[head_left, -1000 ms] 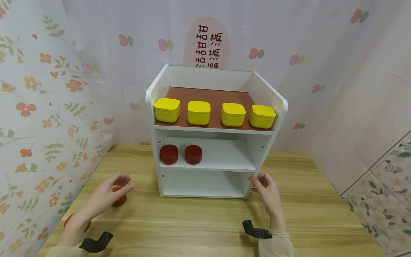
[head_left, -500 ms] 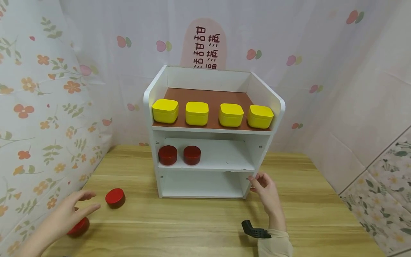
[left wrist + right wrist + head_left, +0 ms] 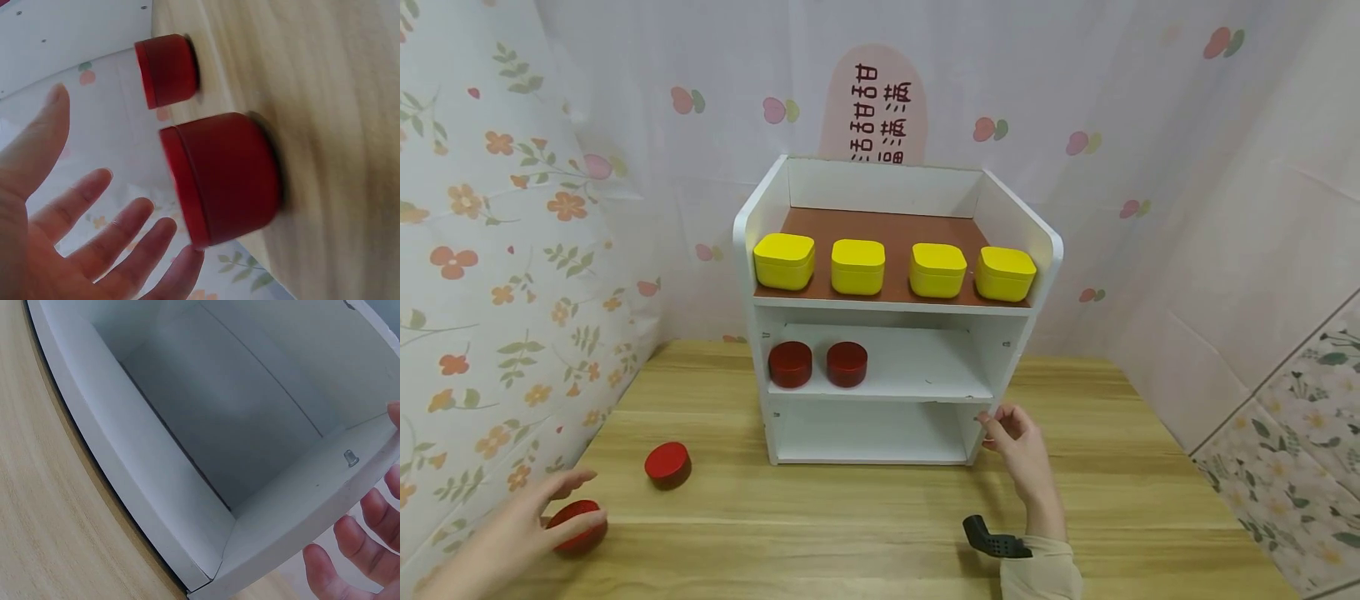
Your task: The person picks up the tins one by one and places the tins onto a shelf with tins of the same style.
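At the lower left, my left hand hovers over a round red tin with thumb and fingers apart. In the left wrist view the fingers spread beside that tin; one fingertip overlaps its lid edge, and I cannot tell if it touches. A second red tin stands a little farther back on the table. My right hand holds the right side panel of a white shelf. In the right wrist view its thumb is at the panel's inner side and the fingers lie along the outside.
Two dark red tins stand at the left of the middle shelf board. Several yellow boxes line the brown top. The wooden table meets flowered curtains at the back and sides.
My left hand has moved left and toward me, from the farther red tin to the nearer one, fingers still apart. The right hand stays at the shelf's side panel.
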Tool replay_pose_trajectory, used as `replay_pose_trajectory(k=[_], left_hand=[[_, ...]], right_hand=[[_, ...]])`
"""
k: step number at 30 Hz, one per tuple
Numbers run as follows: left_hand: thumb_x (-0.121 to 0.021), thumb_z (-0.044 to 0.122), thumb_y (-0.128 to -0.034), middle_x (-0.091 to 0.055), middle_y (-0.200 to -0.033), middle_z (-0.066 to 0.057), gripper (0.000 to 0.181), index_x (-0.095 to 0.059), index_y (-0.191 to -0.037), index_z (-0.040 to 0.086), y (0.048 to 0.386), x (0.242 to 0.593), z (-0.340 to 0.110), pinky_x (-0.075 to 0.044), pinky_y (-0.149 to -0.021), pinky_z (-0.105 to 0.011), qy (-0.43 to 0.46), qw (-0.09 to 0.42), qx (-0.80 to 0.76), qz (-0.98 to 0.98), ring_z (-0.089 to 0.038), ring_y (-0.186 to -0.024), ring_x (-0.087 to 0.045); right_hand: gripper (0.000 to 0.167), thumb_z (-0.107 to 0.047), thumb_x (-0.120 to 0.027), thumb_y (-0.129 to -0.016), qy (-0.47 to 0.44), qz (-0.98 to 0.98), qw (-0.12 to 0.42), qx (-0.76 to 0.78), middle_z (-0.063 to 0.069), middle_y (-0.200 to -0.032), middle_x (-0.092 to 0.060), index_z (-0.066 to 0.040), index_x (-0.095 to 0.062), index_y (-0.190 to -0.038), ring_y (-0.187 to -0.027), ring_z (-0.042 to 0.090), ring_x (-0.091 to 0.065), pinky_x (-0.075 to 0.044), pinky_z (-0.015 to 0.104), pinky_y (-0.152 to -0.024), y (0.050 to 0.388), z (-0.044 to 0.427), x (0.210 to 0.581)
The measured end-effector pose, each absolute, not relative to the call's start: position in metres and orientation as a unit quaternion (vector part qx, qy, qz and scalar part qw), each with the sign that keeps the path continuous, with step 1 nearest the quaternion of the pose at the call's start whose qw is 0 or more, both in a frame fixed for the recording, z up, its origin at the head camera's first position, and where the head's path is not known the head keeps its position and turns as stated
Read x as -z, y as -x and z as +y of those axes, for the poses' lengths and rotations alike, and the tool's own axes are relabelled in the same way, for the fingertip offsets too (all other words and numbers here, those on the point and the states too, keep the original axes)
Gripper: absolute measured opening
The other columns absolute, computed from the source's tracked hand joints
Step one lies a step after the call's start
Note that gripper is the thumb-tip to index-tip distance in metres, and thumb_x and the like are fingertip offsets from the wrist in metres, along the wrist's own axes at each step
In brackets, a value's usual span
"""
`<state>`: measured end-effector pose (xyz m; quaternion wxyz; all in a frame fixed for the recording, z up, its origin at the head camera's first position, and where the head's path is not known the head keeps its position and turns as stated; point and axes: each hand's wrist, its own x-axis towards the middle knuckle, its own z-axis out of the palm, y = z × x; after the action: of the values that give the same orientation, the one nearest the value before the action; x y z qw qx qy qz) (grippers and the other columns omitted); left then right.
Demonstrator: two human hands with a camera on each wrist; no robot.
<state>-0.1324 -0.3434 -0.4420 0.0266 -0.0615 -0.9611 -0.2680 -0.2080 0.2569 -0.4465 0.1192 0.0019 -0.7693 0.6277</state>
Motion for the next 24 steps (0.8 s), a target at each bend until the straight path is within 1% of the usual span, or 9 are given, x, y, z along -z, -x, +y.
replay_pose_trajectory(k=[4,7,9,11,14,16,17,21,24], left_hand=[[-0.077,0.035,-0.0852,-0.055,-0.119,-0.036,0.069,-0.049,-0.127,-0.014,0.132,0.447,-0.346,-0.050,-0.077,-0.059,0.054,0.015,0.270,-0.961,-0.052,-0.106,-0.053],[-0.076,0.034,-0.0862,-0.052,-0.122,-0.037,0.070,-0.048,-0.128,-0.015,0.131,0.451,-0.350,-0.052,-0.076,-0.055,0.052,0.008,0.271,-0.961,-0.054,-0.107,-0.052],[-0.075,0.035,-0.0866,-0.050,-0.124,-0.038,0.072,-0.046,-0.130,-0.015,0.130,0.454,-0.352,-0.055,-0.074,-0.045,0.049,-0.002,0.271,-0.961,-0.054,-0.108,-0.051],[-0.077,0.033,-0.0850,-0.051,-0.123,-0.036,0.073,-0.045,-0.130,-0.015,0.130,0.459,-0.356,-0.056,-0.069,-0.035,0.053,-0.001,0.275,-0.960,-0.052,-0.106,-0.053],[-0.079,0.031,-0.0832,-0.054,-0.120,-0.033,0.076,-0.043,-0.131,-0.016,0.130,0.466,-0.361,-0.053,-0.065,-0.023,0.051,-0.020,0.290,-0.955,-0.044,-0.101,-0.057],[-0.079,0.030,-0.0835,-0.054,-0.118,-0.032,0.077,-0.040,-0.132,-0.017,0.130,0.471,-0.365,-0.053,-0.065,-0.023,0.047,-0.049,0.303,-0.951,-0.036,-0.095,-0.061],[-0.078,0.031,-0.0840,-0.053,-0.119,-0.034,0.079,-0.039,-0.133,-0.016,0.131,0.473,-0.366,-0.053,-0.066,-0.023,0.043,-0.066,0.304,-0.949,-0.035,-0.095,-0.061],[-0.074,0.035,-0.0873,-0.042,-0.126,-0.044,0.083,-0.031,-0.137,-0.017,0.133,0.477,-0.371,-0.054,-0.074,-0.033,0.036,-0.117,0.296,-0.947,-0.043,-0.103,-0.059],[-0.072,0.037,-0.0883,-0.036,-0.131,-0.047,0.086,-0.027,-0.138,-0.018,0.133,0.479,-0.373,-0.054,-0.078,-0.039,0.034,-0.128,0.291,-0.948,-0.052,-0.111,-0.053]], right_hand=[[0.027,-0.017,-0.065,-0.096,-0.004,-0.771,0.122,-0.624,0.013,-0.095,-0.057,0.005,-0.051,-0.102,-0.084,0.019,-0.055,-0.057,0.037,-0.077,0.209,0.258,0.448],[0.027,-0.019,-0.065,-0.096,-0.005,-0.772,0.126,-0.623,0.012,-0.094,-0.057,0.003,-0.051,-0.101,-0.084,0.019,-0.056,-0.057,0.040,-0.078,0.209,0.258,0.449],[0.026,-0.018,-0.065,-0.096,-0.004,-0.772,0.127,-0.623,0.011,-0.093,-0.057,0.003,-0.051,-0.101,-0.083,0.020,-0.056,-0.057,0.041,-0.078,0.210,0.259,0.449],[0.026,-0.018,-0.065,-0.096,-0.002,-0.772,0.128,-0.623,0.010,-0.092,-0.057,0.003,-0.051,-0.101,-0.083,0.020,-0.056,-0.057,0.040,-0.077,0.210,0.259,0.449],[0.026,-0.018,-0.065,-0.096,-0.002,-0.772,0.127,-0.623,0.011,-0.093,-0.057,0.003,-0.051,-0.100,-0.083,0.020,-0.056,-0.057,0.040,-0.077,0.210,0.258,0.448],[0.026,-0.019,-0.065,-0.096,0.000,-0.772,0.126,-0.622,0.012,-0.093,-0.057,0.003,-0.051,-0.100,-0.083,0.020,-0.056,-0.057,0.038,-0.077,0.210,0.259,0.449],[0.026,-0.019,-0.065,-0.096,0.000,-0.772,0.126,-0.623,0.012,-0.093,-0.057,0.003,-0.051,-0.100,-0.083,0.019,-0.056,-0.057,0.038,-0.077,0.210,0.259,0.449],[0.027,-0.019,-0.065,-0.096,0.002,-0.772,0.126,-0.623,0.011,-0.092,-0.056,0.003,-0.051,-0.100,-0.083,0.018,-0.056,-0.057,0.038,-0.076,0.211,0.259,0.450],[0.027,-0.019,-0.066,-0.096,0.003,-0.772,0.129,-0.622,0.010,-0.092,-0.056,0.003,-0.051,-0.100,-0.083,0.018,-0.056,-0.057,0.038,-0.076,0.211,0.259,0.451]])
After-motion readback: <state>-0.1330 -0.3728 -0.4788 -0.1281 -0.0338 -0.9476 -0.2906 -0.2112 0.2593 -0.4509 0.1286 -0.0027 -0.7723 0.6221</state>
